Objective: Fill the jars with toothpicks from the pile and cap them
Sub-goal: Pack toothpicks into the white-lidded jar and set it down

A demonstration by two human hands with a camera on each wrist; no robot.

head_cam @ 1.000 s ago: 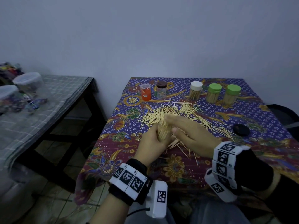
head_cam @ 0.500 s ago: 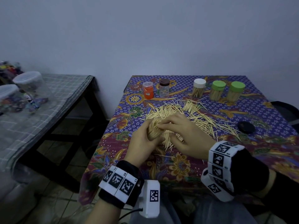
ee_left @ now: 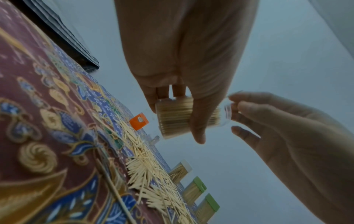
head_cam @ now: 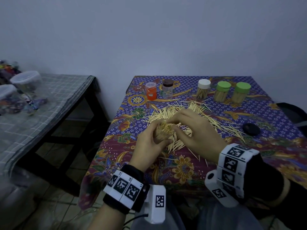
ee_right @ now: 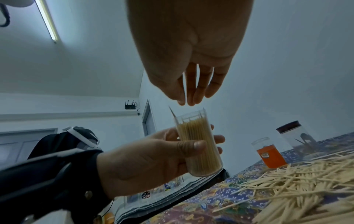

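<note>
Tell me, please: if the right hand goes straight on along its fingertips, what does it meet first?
Most likely the open mouth of the clear jar, which the left hand grips; the right hand hangs just above it.

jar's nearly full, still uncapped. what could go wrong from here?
1. One toothpick sticks out past the rim of the jar; capping over it may jam or snap it.
2. The left hand holds the open, packed jar tilted above the pile; a slip could spill it.
3. The right hand hovers at the mouth; pushing more in may splay the picks.
</note>
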